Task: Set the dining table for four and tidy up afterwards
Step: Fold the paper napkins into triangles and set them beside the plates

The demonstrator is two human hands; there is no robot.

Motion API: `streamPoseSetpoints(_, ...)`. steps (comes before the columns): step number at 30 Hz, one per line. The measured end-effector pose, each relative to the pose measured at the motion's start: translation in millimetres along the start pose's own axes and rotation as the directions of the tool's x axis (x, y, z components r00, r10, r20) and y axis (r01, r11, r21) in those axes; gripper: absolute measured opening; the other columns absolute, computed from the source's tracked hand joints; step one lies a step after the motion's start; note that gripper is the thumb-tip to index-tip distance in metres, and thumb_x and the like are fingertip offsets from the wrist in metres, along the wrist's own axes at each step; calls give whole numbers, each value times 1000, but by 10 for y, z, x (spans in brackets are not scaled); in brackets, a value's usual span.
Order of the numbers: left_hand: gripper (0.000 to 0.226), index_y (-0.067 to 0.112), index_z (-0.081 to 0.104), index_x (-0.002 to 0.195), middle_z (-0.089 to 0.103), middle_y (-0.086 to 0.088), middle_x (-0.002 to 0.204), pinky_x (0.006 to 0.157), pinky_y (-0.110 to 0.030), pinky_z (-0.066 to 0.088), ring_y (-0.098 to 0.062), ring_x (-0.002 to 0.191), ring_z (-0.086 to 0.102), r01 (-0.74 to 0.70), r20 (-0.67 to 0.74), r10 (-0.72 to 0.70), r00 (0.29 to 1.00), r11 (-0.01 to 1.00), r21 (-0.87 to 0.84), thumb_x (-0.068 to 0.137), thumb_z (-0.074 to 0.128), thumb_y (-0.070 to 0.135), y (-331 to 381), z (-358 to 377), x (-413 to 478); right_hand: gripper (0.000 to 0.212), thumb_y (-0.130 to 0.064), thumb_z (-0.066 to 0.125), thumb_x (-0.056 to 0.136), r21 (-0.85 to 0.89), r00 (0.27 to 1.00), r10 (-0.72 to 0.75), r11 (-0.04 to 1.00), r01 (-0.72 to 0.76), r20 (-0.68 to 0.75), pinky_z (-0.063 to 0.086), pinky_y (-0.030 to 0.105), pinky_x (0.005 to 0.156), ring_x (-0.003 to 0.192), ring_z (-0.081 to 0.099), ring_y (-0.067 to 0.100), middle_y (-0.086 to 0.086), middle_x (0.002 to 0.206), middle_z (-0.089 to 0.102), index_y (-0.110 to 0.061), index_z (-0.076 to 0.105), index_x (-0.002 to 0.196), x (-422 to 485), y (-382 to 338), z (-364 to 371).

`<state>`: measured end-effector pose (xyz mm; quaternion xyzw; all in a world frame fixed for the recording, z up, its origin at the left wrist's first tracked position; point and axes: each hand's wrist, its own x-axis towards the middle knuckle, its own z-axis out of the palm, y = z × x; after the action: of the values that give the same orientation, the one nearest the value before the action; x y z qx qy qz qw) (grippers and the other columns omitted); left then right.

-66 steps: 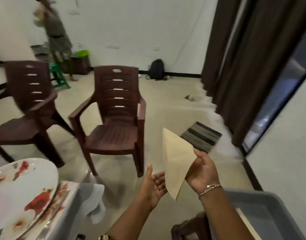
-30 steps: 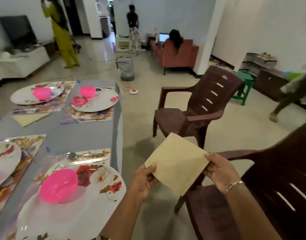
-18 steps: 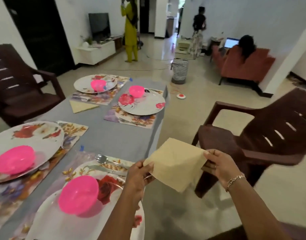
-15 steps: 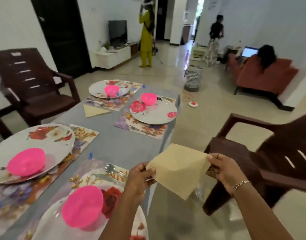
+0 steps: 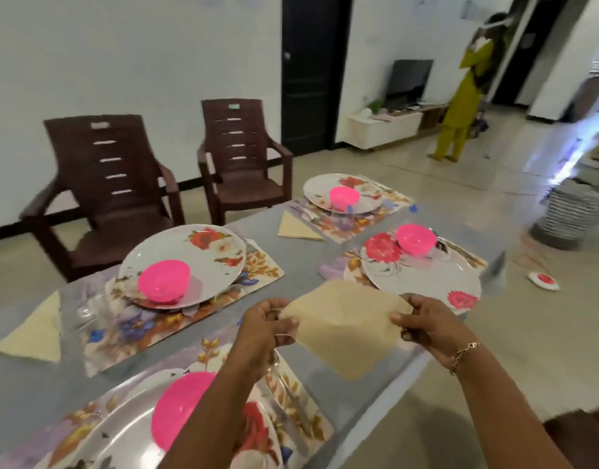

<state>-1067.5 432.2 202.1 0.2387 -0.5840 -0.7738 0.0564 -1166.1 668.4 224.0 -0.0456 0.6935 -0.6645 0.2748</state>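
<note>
Head view: a beige napkin [image 5: 345,328] is pinched at opposite corners by the left hand [image 5: 266,328] and right hand [image 5: 426,328]; it should be folded corner-to-corner before being laid on the counter [image 5: 301,262].

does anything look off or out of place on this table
Nothing spilled or broken. The left napkin and far napkin lie on the table; no napkin shows by the near plate or right plate. The left hand and right hand pinch a third napkin. A red-and-white disc lies on the floor.
</note>
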Motion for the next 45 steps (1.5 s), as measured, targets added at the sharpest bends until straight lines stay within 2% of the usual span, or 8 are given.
streamPoseSetpoints(3, 30, 15, 50, 92, 62, -9, 77, 51, -24, 49, -19, 64, 59, -85, -150, 86, 985, 996, 13, 81, 59, -12, 92, 38, 50, 39, 5, 75, 63, -68, 992, -33, 997, 42, 119, 45, 16, 43, 44, 52, 8, 7, 64, 61, -3, 60, 98, 419, -180, -67)
streamPoseSetpoints(7, 24, 9, 55, 81, 60, -4, 70, 57, -26, 47, -18, 64, 56, -151, -237, 164, 957, 986, 72, 81, 57, -14, 168, 128, 86, 53, -5, 69, 56, -111, 964, -161, 976, 187, 211, 49, 21, 47, 51, 56, 10, 16, 75, 52, -15, 57, 106, 810, -356, -107)
streamPoseSetpoints(17, 26, 5, 62, 82, 60, -8, 75, 52, -19, 49, -14, 64, 58, -215, -385, 247, 889, 969, 124, 79, 55, -20, 105, 272, 67, 22, 18, 61, 74, -156, 884, -296, 916, 371, 362, 51, 16, 54, 58, 54, 14, 6, 63, 56, -3, 66, 78, 1302, -569, -74)
streamPoseSetpoints(23, 29, 7, 69, 82, 70, 7, 67, 53, -17, 50, -6, 60, 61, -219, -437, 249, 865, 969, 119, 79, 55, -19, 15, 316, 61, 29, 18, 63, 72, -204, 848, -349, 868, 453, 398, 52, 15, 55, 56, 59, 4, 5, 65, 61, -10, 69, 74, 1402, -578, -96)
streamPoseSetpoints(31, 24, 5, 71, 82, 69, 1, 66, 54, -18, 51, -9, 60, 63, -207, -478, 249, 843, 968, 139, 81, 57, -14, -19, 364, 78, 33, 12, 66, 75, -341, 812, -429, 752, 564, 397, 53, 17, 56, 54, 61, 4, 3, 64, 65, -21, 68, 69, 1416, -639, -140)
streamPoseSetpoints(37, 22, 2, 69, 80, 65, -9, 69, 54, -19, 52, -19, 63, 58, -131, -575, 133, 808, 990, 46, 85, 54, -12, -95, 397, 79, 21, 0, 72, 73, -391, 757, -518, 651, 651, 398, 53, 30, 70, 85, 57, 20, 11, 89, 60, -19, 64, 68, 1308, -803, -27)
streamPoseSetpoints(41, 14, 5, 69, 88, 67, -13, 86, 64, -27, 49, -21, 78, 60, -47, -580, 78, 811, 997, 68, 86, 58, -4, -158, 410, 77, 15, -1, 69, 76, -381, 705, -514, 601, 702, 488, 50, 17, 72, 83, 60, 13, 1, 83, 65, -16, 66, 75, 1204, -1009, 107)
streamPoseSetpoints(45, 22, 17, 66, 102, 67, -3, 107, 87, -32, 47, -17, 103, 60, -185, -534, 322, 782, 938, 295, 81, 69, 9, 64, 583, 57, 8, -5, 68, 80, -456, 640, -496, 451, 767, 587, 44, 5, 69, 75, 56, 0, -13, 75, 59, -12, 68, 82, 1078, -1204, 274)
